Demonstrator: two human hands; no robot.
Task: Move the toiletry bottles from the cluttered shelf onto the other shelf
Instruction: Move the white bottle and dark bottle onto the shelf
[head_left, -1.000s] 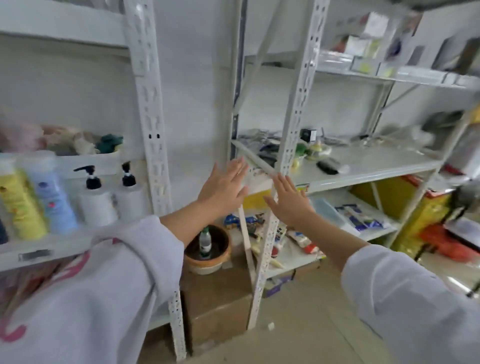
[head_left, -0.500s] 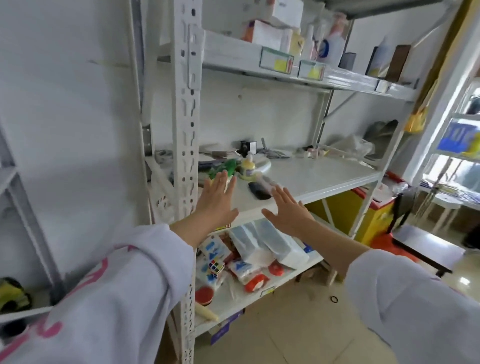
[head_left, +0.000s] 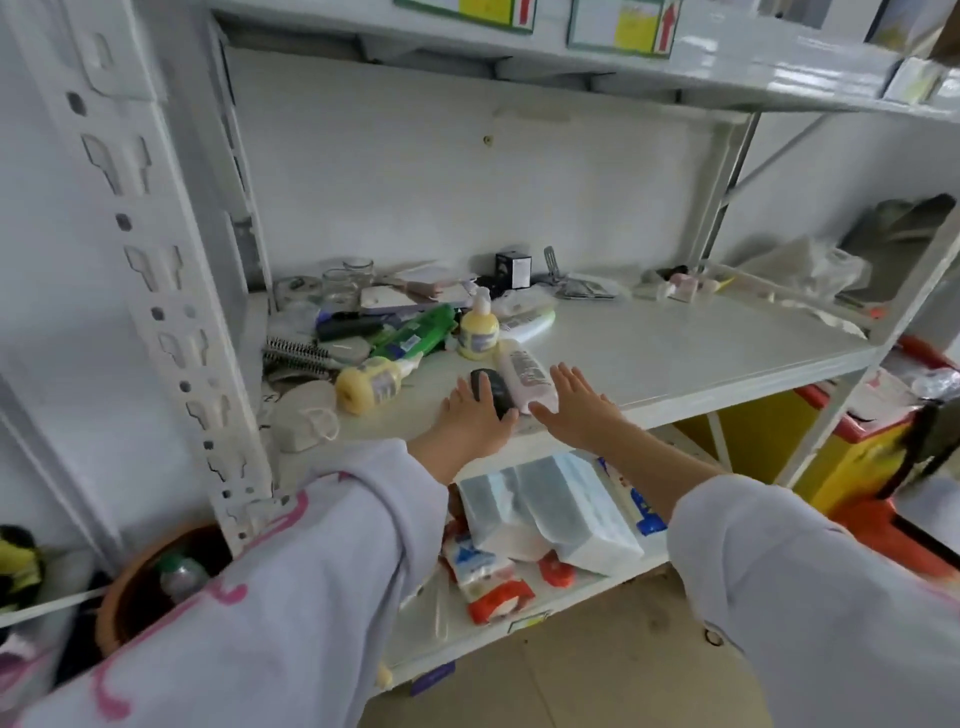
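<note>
Clutter sits at the left end of the shelf (head_left: 675, 353); right half mostly bare. Lying pump bottle (head_left: 371, 382) near front-left, hairbrush (head_left: 296, 356) behind it. Upright pump bottle (head_left: 478, 332) mid-shelf, lying tube (head_left: 415, 335) to its left. Lying bottle (head_left: 524, 374) by front edge, dark oval object (head_left: 496, 392) touching its left side. Jars (head_left: 343, 283) at back-left corner. Small box (head_left: 513, 270) against back wall.
</note>
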